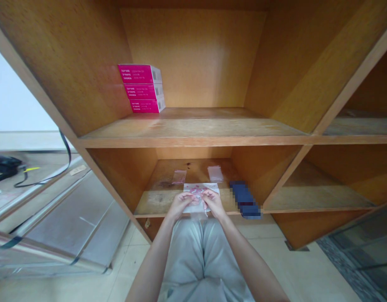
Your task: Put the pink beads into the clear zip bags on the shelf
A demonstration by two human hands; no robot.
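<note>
My left hand (182, 203) and my right hand (214, 202) meet over a white sheet (187, 187) at the front of the lower shelf. The fingers of both are closed in a pinch on what looks like a small clear plastic bag (197, 201), pinkish and partly hidden by the fingers. Small pink-red pieces (196, 190) lie loosely on the sheet just beyond my fingertips. Behind the sheet on the left rests a clear bag with a pinkish tint (180, 176). Further right lie pale clear bags (215, 173), apparently stacked.
Three pink boxes (143, 91) are stacked on the upper shelf (206, 126). A dark blue, pixelated object (245, 199) overhangs the lower shelf's front edge at right. Wooden dividers (287, 180) flank the compartment. To the left stand a clear-panelled frame (76, 218) and a black cable (67, 147).
</note>
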